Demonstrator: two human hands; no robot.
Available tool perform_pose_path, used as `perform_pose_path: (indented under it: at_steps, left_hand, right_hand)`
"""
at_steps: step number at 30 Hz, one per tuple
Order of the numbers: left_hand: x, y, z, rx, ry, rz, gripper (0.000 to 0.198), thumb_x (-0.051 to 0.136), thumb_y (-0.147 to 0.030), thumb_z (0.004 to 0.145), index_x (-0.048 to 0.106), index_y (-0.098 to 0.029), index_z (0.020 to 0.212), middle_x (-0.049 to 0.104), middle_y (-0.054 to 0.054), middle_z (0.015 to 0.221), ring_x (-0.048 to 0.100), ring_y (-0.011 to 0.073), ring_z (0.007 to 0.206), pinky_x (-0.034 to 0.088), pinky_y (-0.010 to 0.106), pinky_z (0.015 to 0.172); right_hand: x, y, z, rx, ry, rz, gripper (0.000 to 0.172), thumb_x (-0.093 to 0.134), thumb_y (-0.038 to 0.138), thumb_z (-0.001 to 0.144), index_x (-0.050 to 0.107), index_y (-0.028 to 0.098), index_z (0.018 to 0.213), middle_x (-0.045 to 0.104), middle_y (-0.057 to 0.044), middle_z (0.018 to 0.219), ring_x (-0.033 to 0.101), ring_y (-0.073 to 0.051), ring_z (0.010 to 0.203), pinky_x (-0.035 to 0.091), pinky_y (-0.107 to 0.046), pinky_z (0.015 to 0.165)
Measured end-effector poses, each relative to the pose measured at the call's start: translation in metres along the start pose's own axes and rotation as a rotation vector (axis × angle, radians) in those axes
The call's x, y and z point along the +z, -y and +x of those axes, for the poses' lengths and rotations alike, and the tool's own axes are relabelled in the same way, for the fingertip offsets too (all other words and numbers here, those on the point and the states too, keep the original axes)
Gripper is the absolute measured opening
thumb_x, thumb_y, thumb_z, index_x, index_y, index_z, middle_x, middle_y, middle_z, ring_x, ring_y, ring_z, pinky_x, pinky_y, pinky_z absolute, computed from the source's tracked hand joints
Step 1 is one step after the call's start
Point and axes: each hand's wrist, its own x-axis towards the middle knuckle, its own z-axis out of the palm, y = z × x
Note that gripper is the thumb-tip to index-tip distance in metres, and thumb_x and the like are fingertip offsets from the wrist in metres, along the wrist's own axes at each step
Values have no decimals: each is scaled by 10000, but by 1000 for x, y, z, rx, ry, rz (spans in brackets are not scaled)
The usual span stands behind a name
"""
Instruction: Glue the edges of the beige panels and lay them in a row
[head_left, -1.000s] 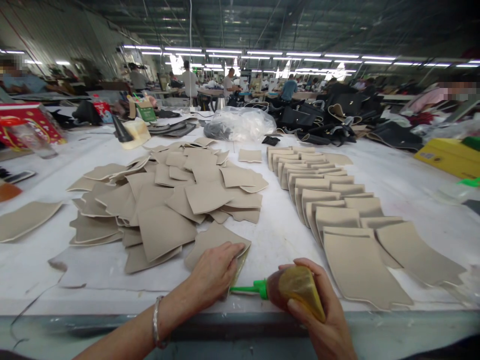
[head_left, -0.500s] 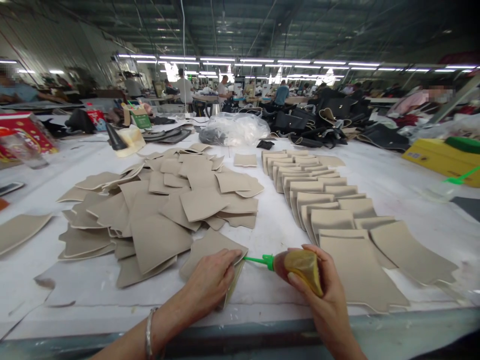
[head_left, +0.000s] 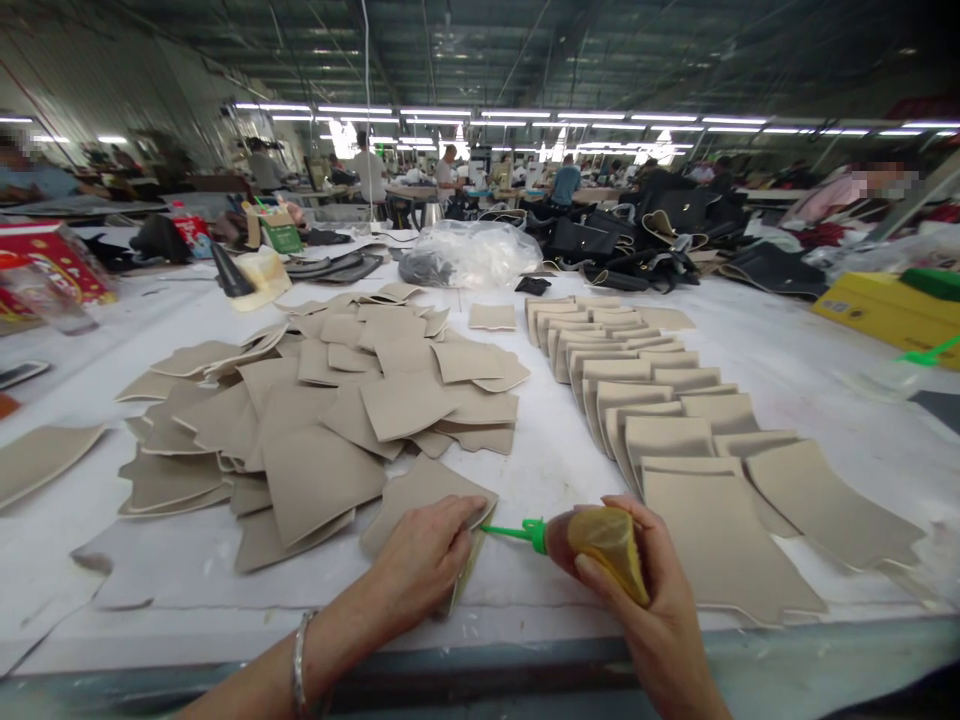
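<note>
My left hand (head_left: 429, 552) has its fingers closed on a beige piece (head_left: 420, 492) near the table's front edge, with part of the piece hidden under the hand. My right hand (head_left: 654, 590) is wrapped round a squeeze bottle (head_left: 592, 545) of yellow-brown liquid, held tilted on its side. The bottle's thin green nozzle (head_left: 510, 531) points left, its tip at the edge of the piece beside my left fingertips. A heap of beige pieces (head_left: 315, 420) lies behind my left hand. Overlapping rows of similar pieces (head_left: 667, 440) stretch back on the right.
A clear plastic bag (head_left: 480, 255) and black bags (head_left: 600, 240) lie at the back of the white table (head_left: 555, 440). A black cone (head_left: 231, 272) and a red box (head_left: 56, 262) are at left, a yellow box (head_left: 889, 315) at right. People are in the background.
The nozzle tip has moved slightly left and down along the piece's edge. The bottle is tilted a little differently in my right hand, while my left hand has barely moved.
</note>
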Motion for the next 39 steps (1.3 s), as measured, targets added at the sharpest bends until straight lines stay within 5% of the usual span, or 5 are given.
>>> perform_pose_path:
  at_steps: [5,9,24,35,39]
  left_hand:
    - [-1,-1,1,-13,3,-23,443,388,-162,881,582,-197,1279,654,40,1219,600,200,1109,441,317,994]
    - [-3,-3,0,-26,3,-24,443,387,-164,879,587,-187,1274,656,43,1222,605,201,1108,446,315,988]
    - [-1,-2,-1,-11,-22,-48,442,373,-164,882,586,-210,1266,657,31,1223,605,187,1099,441,301,993]
    - [-3,-5,2,-104,-23,-58,420,437,-200,849,595,-168,1236,673,42,890,623,191,789,484,292,765]
    - [-11,11,-8,-186,-183,140,431,366,-305,913,551,-177,1281,608,103,1108,606,227,965,478,343,863]
  right_hand:
    - [0,3,-16,153,153,97,585,766,493,685,529,248,1160,646,-24,959,598,-259,880,449,-313,747]
    - [-3,-3,-11,256,76,234,581,761,486,706,518,250,1177,641,-27,977,589,-255,900,474,-340,782]
    - [2,5,-32,192,139,109,580,762,507,692,529,262,1163,649,-1,900,600,-218,791,463,-282,721]
    - [-26,3,-4,581,32,827,307,776,413,741,749,242,994,737,-79,1045,703,-293,924,598,-378,743]
    - [-30,-2,10,556,-22,996,223,754,359,786,759,246,978,742,-57,1042,714,-234,900,604,-311,733]
